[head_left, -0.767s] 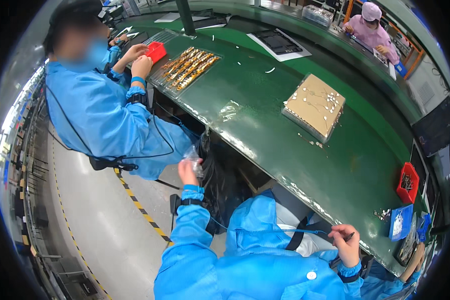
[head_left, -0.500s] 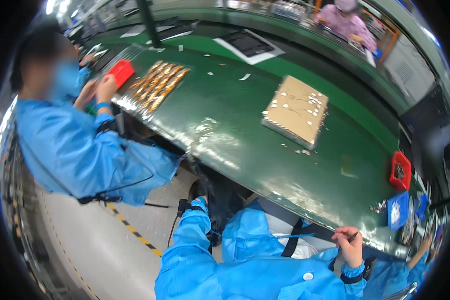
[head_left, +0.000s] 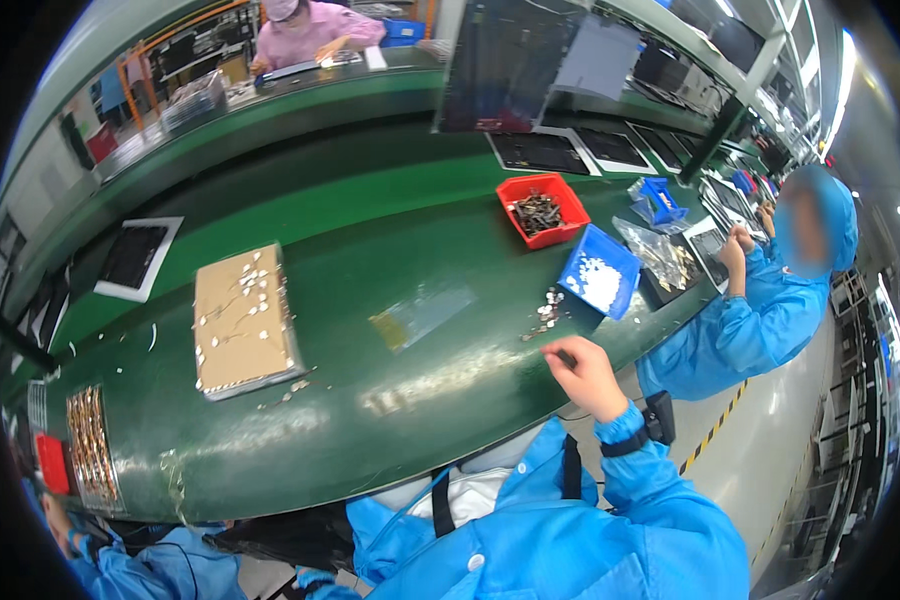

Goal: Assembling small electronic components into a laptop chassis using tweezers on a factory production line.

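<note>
My right hand (head_left: pixel 587 382) is raised over the near edge of the green table (head_left: pixel 450 420). Thumb and forefinger are pinched, with a small dark piece showing between them that is too small to name. Nearest to it is a little pile of small white and brown pieces (head_left: pixel 547 312). Beyond stands a blue bin (head_left: pixel 600 271) with white pieces in it, and behind that a red bin (head_left: pixel 542 209) of dark metal-looking parts. My left hand cannot be seen.
A cardboard-topped block (head_left: pixel 235 325) bearing small white pieces with thin wires lies left of centre. Clear film (head_left: pixel 422 317) lies mid-table. Farther left are a sheet of orange-brown strips (head_left: pixel 92 445) and a red box (head_left: pixel 52 463). Co-workers sit at right (head_left: pixel 740 320), lower left and across.
My view has swung to the right, bringing the bins nearer the middle. My right hand has moved up from beside the table edge toward the small pile. My left arm has mostly left view.
</note>
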{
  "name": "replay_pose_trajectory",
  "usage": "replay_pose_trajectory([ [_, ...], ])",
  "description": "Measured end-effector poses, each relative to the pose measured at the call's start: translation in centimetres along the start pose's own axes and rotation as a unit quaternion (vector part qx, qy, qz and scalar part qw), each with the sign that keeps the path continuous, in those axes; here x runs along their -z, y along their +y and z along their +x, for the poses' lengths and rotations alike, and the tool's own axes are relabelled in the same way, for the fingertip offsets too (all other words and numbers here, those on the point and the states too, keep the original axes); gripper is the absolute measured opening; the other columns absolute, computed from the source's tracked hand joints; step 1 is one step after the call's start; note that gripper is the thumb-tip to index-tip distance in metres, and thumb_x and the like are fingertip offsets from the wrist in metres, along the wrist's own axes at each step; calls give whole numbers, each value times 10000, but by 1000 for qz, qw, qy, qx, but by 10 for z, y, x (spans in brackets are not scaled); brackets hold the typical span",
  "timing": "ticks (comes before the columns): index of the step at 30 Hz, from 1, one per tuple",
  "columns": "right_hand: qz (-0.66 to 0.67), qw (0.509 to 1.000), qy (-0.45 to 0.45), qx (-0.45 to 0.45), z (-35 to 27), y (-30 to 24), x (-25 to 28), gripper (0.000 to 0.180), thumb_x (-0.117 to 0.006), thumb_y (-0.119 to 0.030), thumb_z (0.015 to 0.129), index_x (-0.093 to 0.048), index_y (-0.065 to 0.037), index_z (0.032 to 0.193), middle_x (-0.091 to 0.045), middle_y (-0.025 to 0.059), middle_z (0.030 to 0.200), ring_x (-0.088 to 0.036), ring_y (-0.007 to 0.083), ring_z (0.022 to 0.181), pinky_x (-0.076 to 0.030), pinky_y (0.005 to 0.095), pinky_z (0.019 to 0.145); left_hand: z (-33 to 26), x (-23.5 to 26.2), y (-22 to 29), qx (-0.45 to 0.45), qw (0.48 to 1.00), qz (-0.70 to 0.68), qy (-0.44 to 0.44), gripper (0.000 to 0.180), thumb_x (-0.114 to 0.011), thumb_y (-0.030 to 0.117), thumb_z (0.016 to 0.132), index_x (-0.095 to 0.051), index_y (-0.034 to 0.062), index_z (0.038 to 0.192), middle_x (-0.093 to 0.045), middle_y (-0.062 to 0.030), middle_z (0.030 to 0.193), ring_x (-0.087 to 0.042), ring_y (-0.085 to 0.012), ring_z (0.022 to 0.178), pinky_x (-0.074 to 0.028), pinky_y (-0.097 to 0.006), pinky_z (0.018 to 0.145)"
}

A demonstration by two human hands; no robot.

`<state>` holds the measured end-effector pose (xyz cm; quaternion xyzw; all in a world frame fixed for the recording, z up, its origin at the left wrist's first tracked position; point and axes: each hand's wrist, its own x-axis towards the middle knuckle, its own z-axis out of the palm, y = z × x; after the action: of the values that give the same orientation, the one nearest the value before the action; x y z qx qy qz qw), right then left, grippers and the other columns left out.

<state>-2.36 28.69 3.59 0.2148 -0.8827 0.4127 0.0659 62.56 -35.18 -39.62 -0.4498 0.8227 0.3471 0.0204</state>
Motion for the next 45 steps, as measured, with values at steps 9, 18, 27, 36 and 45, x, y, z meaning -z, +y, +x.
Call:
replay_pose_trajectory([
  [9, -175, 973, -62, 138, 37, 34, -15, 146, -635, -83, 605, -615, -101, 749, -519, 53, 719, -570, 249, 638, -477, 354, 569, -118, 40, 547, 14, 962, -266, 61, 183, -483, 139, 854, -555, 1, 950, -579, -90, 707, -565, -168, 597, -446, -244, 492],
  [18, -97, 990, -48, 85, 34, 43, -1, 118, -624, -55, 641, -558, -83, 735, -523, 84, 740, -568, 281, 631, -473, 366, 555, -119, -62, 852, -324, 862, -262, -287, 165, -509, -27, 818, -584, -51, 962, -586, -135, 895, -612, -195, 798, -512, -275, 701],
  [27, 23, 975, 135, 173, 40, 16, 12, 176, -686, 6, 628, -578, -21, 765, -591, 112, 748, -594, 259, 639, -477, 316, 531, -117, -148, 921, -115, 746, -478, -450, 217, -512, 30, 853, -549, -97, 1026, -575, -186, 1024, -593, -236, 910, -509, -327, 803],
  [36, 58, 979, 129, 145, 47, 30, 12, 134, -656, -19, 669, -579, -41, 777, -569, 101, 745, -577, 258, 623, -467, 323, 514, -104, -162, 931, -77, 748, -463, -469, 195, -528, 35, 845, -567, -80, 997, -601, -171, 968, -610, -219, 850, -516, -310, 772],
  [45, -7, 984, 45, 173, 62, 44, 23, 117, -625, -47, 693, -537, -50, 771, -552, 102, 747, -562, 273, 597, -443, 337, 497, -85, -161, 950, -177, 799, -318, -478, 187, -518, 41, 849, -573, -82, 979, -621, -147, 898, -618, -187, 794, -524, -270, 708],
])
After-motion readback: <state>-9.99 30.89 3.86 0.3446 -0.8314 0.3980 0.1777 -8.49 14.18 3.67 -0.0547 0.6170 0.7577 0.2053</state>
